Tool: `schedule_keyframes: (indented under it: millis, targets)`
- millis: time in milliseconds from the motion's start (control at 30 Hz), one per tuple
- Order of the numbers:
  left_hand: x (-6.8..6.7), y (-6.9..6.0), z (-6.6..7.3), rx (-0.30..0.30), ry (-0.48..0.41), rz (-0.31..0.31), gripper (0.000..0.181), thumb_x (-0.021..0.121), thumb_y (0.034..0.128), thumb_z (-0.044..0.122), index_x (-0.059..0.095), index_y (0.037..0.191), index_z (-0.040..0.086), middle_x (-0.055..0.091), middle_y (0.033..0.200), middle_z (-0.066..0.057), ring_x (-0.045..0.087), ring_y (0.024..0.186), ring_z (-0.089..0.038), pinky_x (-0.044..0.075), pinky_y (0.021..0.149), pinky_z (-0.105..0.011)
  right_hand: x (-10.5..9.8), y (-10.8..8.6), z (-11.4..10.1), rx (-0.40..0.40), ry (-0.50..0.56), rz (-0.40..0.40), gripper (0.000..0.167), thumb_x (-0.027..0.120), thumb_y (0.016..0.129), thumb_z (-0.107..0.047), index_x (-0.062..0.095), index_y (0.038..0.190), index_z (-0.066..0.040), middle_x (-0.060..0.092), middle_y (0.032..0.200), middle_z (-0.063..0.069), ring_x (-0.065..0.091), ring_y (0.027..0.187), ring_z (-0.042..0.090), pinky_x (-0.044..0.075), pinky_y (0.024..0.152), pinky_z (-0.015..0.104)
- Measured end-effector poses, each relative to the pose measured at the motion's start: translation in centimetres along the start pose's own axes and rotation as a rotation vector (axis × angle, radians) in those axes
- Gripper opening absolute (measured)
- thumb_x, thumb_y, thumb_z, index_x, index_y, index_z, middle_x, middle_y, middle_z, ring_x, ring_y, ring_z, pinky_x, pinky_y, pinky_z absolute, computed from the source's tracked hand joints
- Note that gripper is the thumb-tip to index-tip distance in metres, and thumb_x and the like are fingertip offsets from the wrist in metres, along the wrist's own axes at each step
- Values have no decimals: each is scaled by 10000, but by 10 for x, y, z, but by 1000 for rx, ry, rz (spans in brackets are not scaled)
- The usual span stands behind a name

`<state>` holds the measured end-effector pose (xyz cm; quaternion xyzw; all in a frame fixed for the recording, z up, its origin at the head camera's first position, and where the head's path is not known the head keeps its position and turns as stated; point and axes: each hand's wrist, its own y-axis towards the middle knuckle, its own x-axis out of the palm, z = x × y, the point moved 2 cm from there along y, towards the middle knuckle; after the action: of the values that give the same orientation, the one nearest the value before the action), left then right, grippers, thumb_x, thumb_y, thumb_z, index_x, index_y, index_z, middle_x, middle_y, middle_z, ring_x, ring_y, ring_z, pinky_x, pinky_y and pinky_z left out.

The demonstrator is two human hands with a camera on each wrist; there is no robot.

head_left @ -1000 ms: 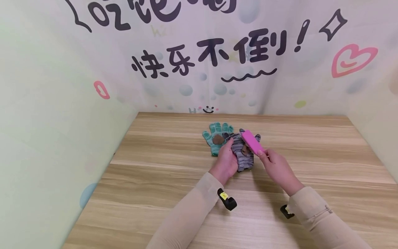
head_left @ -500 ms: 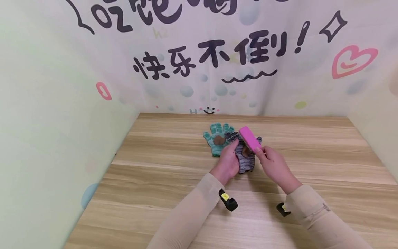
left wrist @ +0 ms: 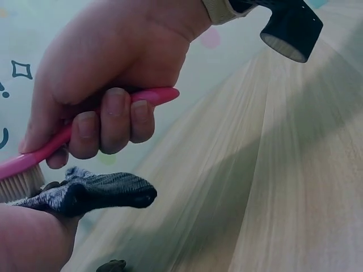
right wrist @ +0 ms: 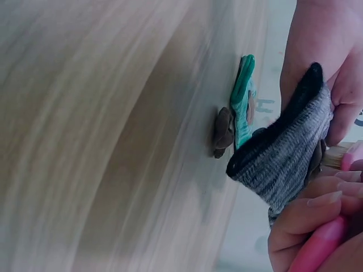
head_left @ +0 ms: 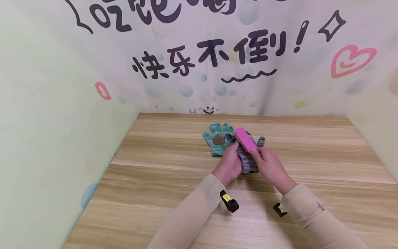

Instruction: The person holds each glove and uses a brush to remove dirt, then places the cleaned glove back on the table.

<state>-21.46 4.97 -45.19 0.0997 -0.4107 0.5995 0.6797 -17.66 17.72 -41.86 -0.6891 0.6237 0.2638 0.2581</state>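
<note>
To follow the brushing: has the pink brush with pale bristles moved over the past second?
Yes: in the head view, the pink brush has shifted left, towards the teal knitted glove lying still on the wood-grain table.

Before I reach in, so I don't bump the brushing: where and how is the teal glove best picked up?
Probably pinch the teal glove by its cuff, coming from the near left. It lies flat, glove fingers pointing away, so the cuff faces the near side; the left hand and grey striped glove crowd its right side.
</note>
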Motion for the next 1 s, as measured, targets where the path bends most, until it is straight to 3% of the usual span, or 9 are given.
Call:
schedule_keyframes:
  millis: [167, 400, 733, 1000]
  targets:
    - [-1, 0, 3, 0, -11, -11, 483, 350, 1103, 315, 436, 1502, 57, 512, 1520, -108, 420, 1459, -266, 329, 1239, -402, 1, -1, 4, -15, -29, 13, 484, 370, 1098, -401, 581, 1083, 34, 478, 741, 68, 443, 640, 193, 404, 546, 309]
    - [-4, 1, 4, 8, -13, 25, 479, 357, 1101, 298, 428, 1496, 37, 525, 1507, -114, 447, 1441, -262, 351, 1227, -382, 2, -1, 7, -37, -69, 4, 460, 371, 1100, -389, 569, 1047, 22, 472, 726, 60, 436, 629, 190, 395, 542, 309]
    - [-9, 3, 9, 20, -29, 67, 491, 353, 1105, 305, 409, 1500, 19, 492, 1534, -135, 433, 1451, -276, 345, 1230, -399, -4, -4, 16, 38, -88, -43, 552, 319, 1099, -448, 563, 1173, 42, 460, 738, 70, 424, 631, 200, 378, 537, 309]
    - [-12, 3, 15, 40, -42, 78, 484, 381, 1098, 298, 429, 1473, -5, 525, 1497, -158, 459, 1430, -285, 352, 1226, -398, -5, -4, 25, 53, -90, -31, 549, 337, 1096, -450, 565, 1181, 42, 471, 741, 76, 431, 639, 207, 394, 556, 307]
